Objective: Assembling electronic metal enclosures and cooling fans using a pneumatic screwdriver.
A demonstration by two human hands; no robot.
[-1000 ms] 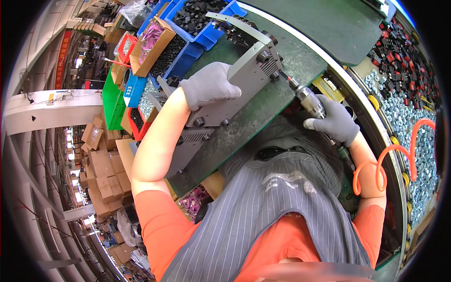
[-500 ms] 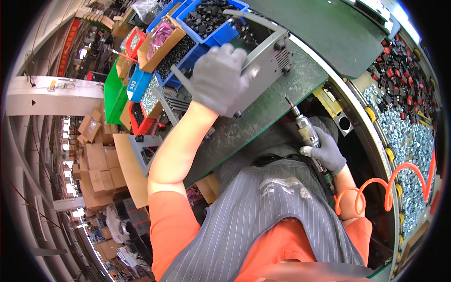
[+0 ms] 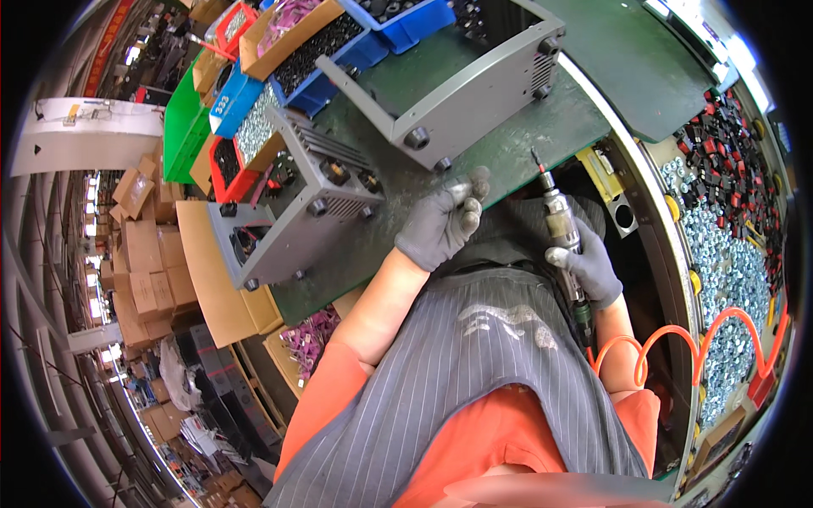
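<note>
My right hand (image 3: 590,264), in a grey glove, grips a pneumatic screwdriver (image 3: 561,222) whose bit points up and away past the bench edge. An orange coiled air hose (image 3: 648,351) runs from the tool's rear. Gloved too, my left hand (image 3: 440,222) hovers by the near bench edge with its fingers curled together; whatever they hold, if anything, is hidden. Just beyond it a grey metal housing (image 3: 474,106) with black round feet lies on the green bench, apart from the hand. Left of the hand sits a second grey housing (image 3: 313,224) with vent slots and black fittings.
Blue bins (image 3: 415,25) of black parts stand at the back, beside a carton (image 3: 284,38) of pink parts and red trays (image 3: 227,173). Loose silvery hardware (image 3: 732,271) and red-black parts (image 3: 737,152) cover the right-hand surface. Cardboard boxes (image 3: 152,271) are stacked at left.
My left hand has come off the grey housing, moving down toward me to the bench edge. The housing now rests lower on the bench. My right hand keeps the screwdriver. The view has shifted.
</note>
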